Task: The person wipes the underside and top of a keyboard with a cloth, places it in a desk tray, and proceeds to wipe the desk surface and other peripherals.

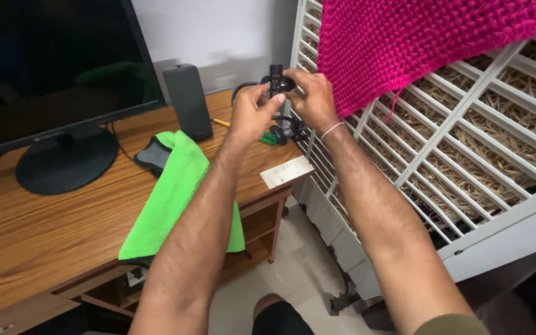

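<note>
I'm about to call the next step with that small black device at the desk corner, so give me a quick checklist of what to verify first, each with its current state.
1. Both hands on the black device: ok, left hand and right hand both hold it.
2. Fingers closed firmly on it: cannot tell, the contact is partly hidden.
3. Black cable free of snags: cannot tell, it loops behind the left hand.
4. Green cloth secure on the desk: not ok, it hangs over the front edge.
5. Paper slip secure: not ok, it sits right at the desk corner.
6. Speaker upright, apart from the hands: ok.
</note>
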